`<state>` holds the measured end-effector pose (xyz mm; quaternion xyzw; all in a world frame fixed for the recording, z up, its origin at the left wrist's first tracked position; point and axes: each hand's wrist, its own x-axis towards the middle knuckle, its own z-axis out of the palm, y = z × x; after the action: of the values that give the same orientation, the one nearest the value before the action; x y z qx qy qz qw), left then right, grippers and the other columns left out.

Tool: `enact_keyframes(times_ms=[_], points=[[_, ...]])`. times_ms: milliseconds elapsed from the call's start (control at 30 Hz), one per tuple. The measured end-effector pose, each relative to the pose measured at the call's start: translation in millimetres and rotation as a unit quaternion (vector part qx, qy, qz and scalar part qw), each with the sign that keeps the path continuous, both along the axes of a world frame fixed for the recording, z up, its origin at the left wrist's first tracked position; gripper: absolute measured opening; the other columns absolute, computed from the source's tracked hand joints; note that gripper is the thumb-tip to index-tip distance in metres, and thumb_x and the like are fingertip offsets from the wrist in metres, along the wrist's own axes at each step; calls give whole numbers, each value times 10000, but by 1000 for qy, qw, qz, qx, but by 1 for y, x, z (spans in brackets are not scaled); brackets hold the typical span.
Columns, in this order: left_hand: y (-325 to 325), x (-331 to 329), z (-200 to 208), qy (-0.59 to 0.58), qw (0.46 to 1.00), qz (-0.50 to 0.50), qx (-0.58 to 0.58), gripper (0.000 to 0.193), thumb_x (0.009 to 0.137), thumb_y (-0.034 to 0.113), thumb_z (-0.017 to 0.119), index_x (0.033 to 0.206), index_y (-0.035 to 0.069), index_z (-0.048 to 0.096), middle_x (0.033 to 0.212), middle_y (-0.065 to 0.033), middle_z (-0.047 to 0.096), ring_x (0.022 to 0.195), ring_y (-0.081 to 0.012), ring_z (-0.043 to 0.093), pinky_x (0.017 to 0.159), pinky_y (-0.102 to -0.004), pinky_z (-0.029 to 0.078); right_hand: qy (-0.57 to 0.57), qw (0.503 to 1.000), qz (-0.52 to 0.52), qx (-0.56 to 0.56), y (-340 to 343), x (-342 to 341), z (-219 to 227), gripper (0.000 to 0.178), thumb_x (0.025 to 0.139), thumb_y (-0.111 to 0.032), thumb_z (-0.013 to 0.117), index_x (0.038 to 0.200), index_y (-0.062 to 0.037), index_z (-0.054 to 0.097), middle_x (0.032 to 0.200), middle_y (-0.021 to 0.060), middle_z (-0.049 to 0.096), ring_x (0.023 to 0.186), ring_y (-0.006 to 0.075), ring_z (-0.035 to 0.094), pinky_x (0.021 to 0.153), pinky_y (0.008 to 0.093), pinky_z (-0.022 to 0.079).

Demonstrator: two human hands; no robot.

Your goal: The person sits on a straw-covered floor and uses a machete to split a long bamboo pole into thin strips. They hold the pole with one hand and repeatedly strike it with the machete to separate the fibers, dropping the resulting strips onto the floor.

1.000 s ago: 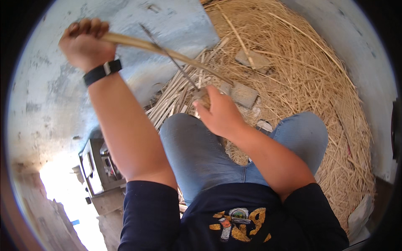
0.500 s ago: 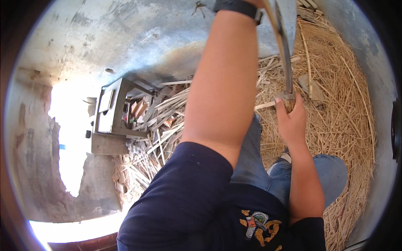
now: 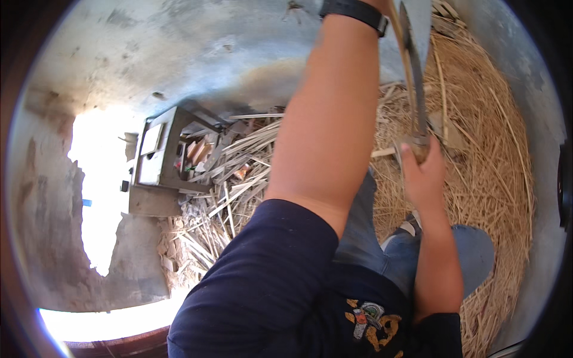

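Knife (image 3: 418, 86) rises from your right hand (image 3: 427, 176), which is closed round its handle (image 3: 420, 153). The pale strip (image 3: 401, 39) runs above that grip, just left of the blade; your left hand (image 3: 378, 3), farther above, is mostly cut off, its hold impossible to tell.

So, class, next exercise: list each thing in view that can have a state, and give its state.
Long grey metal blade: unsheathed, held by its handle.
Right hand: closed on that handle.
Left hand: mostly out of frame; grip unclear.
Long slender tan strip: running alongside the blade.
Black wrist strap: fastened on.
Pale flat strips: loose, scattered.
Dry tan straw: loose, spread widely.
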<state>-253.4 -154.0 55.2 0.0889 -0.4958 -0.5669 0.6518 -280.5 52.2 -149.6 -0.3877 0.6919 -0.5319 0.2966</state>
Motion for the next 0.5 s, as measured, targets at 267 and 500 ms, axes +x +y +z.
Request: enact_keyframes(times_ms=[267, 500], points=[[-22, 23, -9, 7, 999, 28, -20, 234, 976, 238, 386, 755, 161, 394, 613, 25, 352, 510, -121, 309, 465, -271, 262, 40, 995, 14, 88, -11, -19, -59, 413, 876, -201, 649, 1167, 69, 536, 956, 247, 661, 880, 368, 654, 788, 427, 498], [-10, 20, -2, -41, 999, 7, -11, 156, 900, 162, 356, 755, 111, 381, 626, -14, 329, 538, -148, 291, 503, -297, 259, -65, 994, 30, 85, -1, -15, -10, 332, 873, -204, 666, 1077, 35, 558, 805, 165, 627, 724, 277, 630, 668, 401, 483]])
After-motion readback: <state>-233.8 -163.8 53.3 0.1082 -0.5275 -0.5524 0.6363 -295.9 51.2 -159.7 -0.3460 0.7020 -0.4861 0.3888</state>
